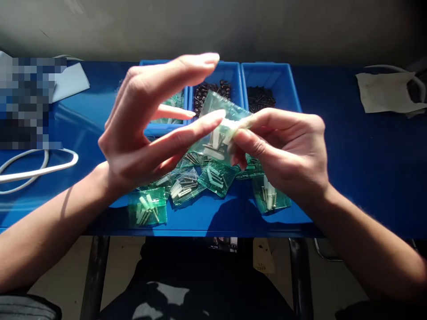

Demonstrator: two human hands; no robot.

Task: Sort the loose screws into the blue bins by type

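My right hand (287, 151) pinches the right side of a small clear plastic bag (213, 138), held up above the blue table. Inside it are white wall plugs and metal screws. My left hand (147, 120) is open, its fingers spread, with the thumb reaching across the front of the bag; whether it touches the plastic I cannot tell. Several similar green-tinted bags lie beneath, among them one at the left (148, 206), one in the middle (216, 178) and one under my right wrist (270, 195).
Behind my hands stand blue bins: one holds plastic bags (173, 104), another dark screws (220, 89), and the right one dark small parts (260, 95). A white cable (40, 171) loops at the left. Light cloth or paper (383, 91) lies at the right. The table's front edge (190, 232) is close.
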